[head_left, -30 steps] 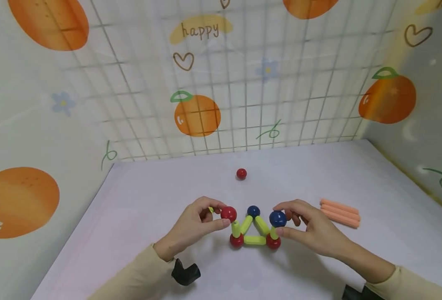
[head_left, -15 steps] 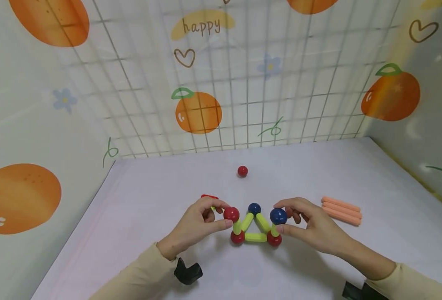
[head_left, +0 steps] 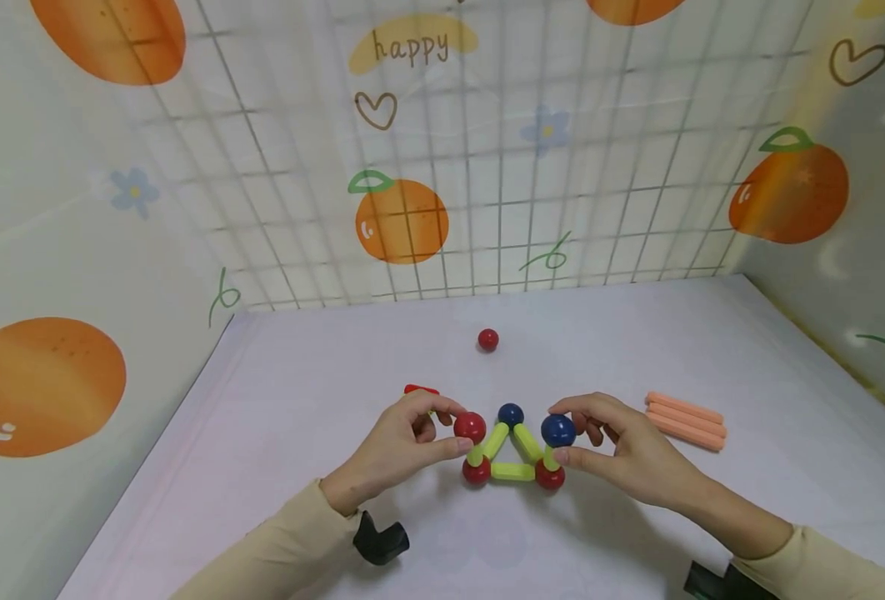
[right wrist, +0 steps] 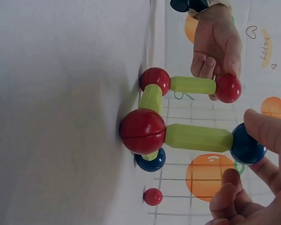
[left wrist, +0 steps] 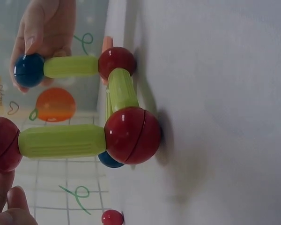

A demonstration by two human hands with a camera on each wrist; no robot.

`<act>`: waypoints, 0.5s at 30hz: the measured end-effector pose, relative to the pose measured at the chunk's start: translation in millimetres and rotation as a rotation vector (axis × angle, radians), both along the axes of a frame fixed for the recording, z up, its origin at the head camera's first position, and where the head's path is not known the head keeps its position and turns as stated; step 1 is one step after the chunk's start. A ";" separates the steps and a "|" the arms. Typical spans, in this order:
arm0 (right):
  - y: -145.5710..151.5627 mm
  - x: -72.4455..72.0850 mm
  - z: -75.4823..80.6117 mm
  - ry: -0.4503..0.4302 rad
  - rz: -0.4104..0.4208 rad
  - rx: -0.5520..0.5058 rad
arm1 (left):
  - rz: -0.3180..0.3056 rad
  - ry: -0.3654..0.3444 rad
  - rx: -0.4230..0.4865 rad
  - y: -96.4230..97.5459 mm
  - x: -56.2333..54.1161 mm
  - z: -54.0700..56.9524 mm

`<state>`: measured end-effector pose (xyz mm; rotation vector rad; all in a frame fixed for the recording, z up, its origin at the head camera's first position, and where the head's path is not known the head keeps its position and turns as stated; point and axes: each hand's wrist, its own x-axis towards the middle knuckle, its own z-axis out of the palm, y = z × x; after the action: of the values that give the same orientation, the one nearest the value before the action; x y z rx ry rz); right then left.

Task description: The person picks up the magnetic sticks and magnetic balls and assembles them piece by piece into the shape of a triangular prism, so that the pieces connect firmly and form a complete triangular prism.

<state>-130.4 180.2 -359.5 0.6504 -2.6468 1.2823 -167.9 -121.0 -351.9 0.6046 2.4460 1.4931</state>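
Observation:
A frame of yellow-green sticks and coloured balls stands on the table before me. Its triangular base has two red balls at the front, left [head_left: 477, 472] and right [head_left: 550, 476], and a blue ball [head_left: 511, 415] at the back. From each front ball a stick rises. My left hand [head_left: 401, 443] pinches the red ball [head_left: 470, 427] topping the left upright stick [left wrist: 61, 140]; in the left wrist view ball and stick touch. With thumb and fingers, my right hand [head_left: 633, 458] holds the blue ball [head_left: 558, 431] on the right upright stick [right wrist: 199, 137].
A loose red ball [head_left: 488, 340] lies farther back on the table. Several orange sticks [head_left: 686, 422] lie side by side to the right. Behind my left hand a red piece [head_left: 421, 389] is partly hidden. A patterned curtain [head_left: 300, 208] closes off the back and sides.
My left hand and its red ball have shifted slightly right, more squarely over the left upright stick. The red piece behind that hand has come into view. My right hand stays nearly still.

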 end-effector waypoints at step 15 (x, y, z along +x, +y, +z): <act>-0.3 0.4 -0.4 0.002 -0.007 0.011 | -0.007 -0.038 -0.071 4.5 5.4 -6.3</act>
<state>-129.9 179.9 -359.9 0.6431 -2.6535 1.2657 -162.6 -116.4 -358.2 0.5652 2.4542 1.3950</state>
